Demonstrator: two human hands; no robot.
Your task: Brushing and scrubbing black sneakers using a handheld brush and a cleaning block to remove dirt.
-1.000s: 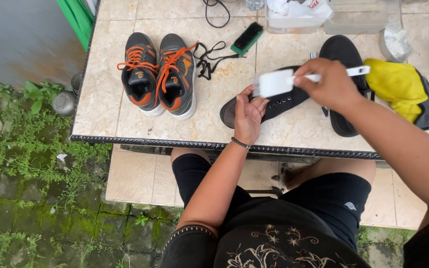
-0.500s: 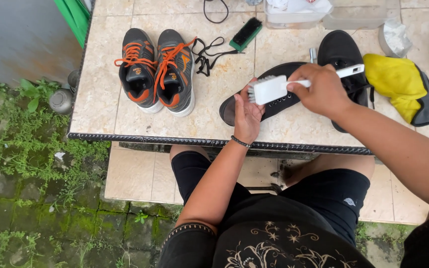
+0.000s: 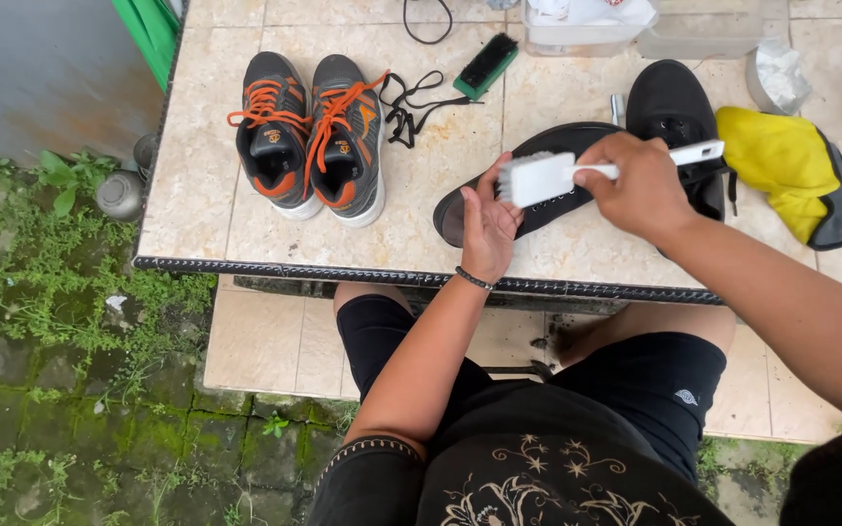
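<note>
My left hand (image 3: 487, 226) holds the near end of a black shoe insole (image 3: 538, 175) that lies flat on the tiled table (image 3: 207, 214). My right hand (image 3: 640, 187) grips the white handle of a white scrubbing brush (image 3: 538, 177), whose bristled head rests on the insole just above my left hand. A black shoe (image 3: 672, 122) lies just behind my right hand.
A pair of grey shoes with orange laces (image 3: 312, 136) stands at the table's left. Black loose laces (image 3: 411, 102) and a green-backed brush (image 3: 486, 65) lie behind. A yellow cloth (image 3: 780, 161) on a dark insole, a clear plastic container (image 3: 587, 24) and a small cup (image 3: 777, 73) are at the right.
The brush has slid a little along the insole towards my left hand. The view has shifted slightly; my left hand stays on the insole.
</note>
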